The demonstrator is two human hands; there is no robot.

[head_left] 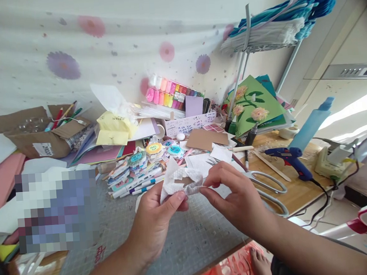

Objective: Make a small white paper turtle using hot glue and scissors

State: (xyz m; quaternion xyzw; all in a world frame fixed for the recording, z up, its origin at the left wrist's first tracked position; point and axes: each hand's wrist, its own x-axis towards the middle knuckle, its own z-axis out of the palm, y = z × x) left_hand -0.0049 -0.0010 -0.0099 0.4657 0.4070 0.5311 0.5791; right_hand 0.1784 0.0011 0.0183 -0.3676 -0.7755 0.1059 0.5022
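Observation:
A crumpled piece of white tissue paper (195,175) is between my hands above the cutting mat, with a brownish patch showing in its middle. My left hand (158,208) grips its left and lower side, thumb on top and fingers curled beneath. At its right edge, the thumb and forefinger of my right hand (229,188) are pinched together on the paper. Just beyond lie scissors (270,186) with grey handles, partly hidden by my right hand. Behind my left hand are marker pens (142,183) and small round decorated pieces (154,148).
The grey cutting mat (116,251) covers the table's front. On the right stand a blue glue gun (293,160) with a cord and a blue bottle (313,124). A cardboard box (36,141) sits at left; brown card (206,139) and coloured clay packs (174,92) are behind.

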